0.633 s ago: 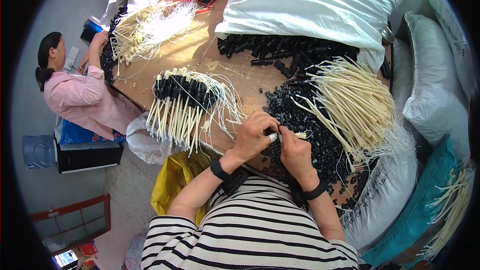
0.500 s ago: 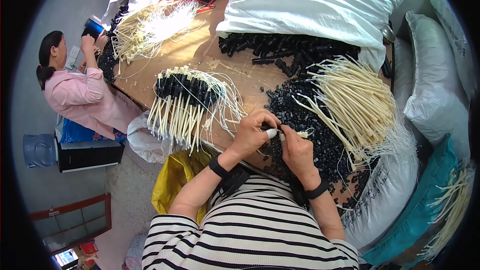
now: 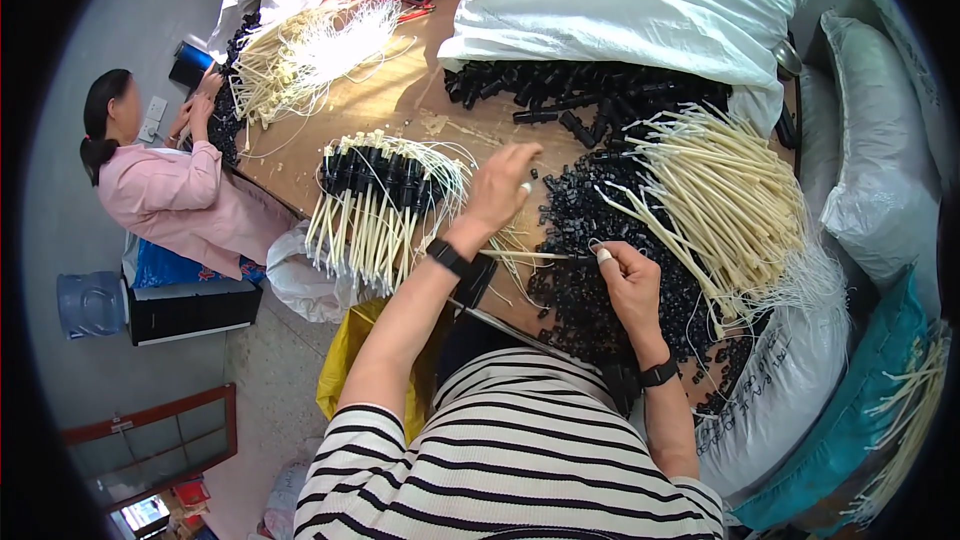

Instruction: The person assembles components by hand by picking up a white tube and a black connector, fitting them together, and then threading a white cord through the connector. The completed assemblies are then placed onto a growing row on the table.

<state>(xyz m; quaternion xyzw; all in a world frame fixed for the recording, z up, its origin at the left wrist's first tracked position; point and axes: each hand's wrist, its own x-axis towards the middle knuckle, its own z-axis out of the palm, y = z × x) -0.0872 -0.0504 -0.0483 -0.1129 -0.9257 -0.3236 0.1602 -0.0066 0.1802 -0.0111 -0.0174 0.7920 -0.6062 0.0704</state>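
My right hand (image 3: 630,282), with a white wrap on one fingertip, pinches the white wire end of a thin cream tube (image 3: 530,255). That tube reaches left over a heap of small black plastic pieces (image 3: 580,210). My left hand (image 3: 500,185) is raised off the table, its fingers stretched out to the right and apart from the tube. Just left of it lies a bunch of cream tubes with black sleeves (image 3: 375,180) and loose white wires. A larger pile of plain cream tubes (image 3: 715,205) rests on the black heap, right of my right hand.
A white sack (image 3: 610,0) spills black tubular fittings (image 3: 580,105) at the back. Another bundle of cream tubes (image 3: 285,60) lies far left, near a person in pink (image 3: 160,185). Full sacks (image 3: 880,160) stand right of the table; a yellow bag (image 3: 350,360) hangs at its front.
My hands were together over the black pieces; now they are apart. The left moved up and left and its fingers opened, while the right moved slightly right. The cream tube now shows between them.
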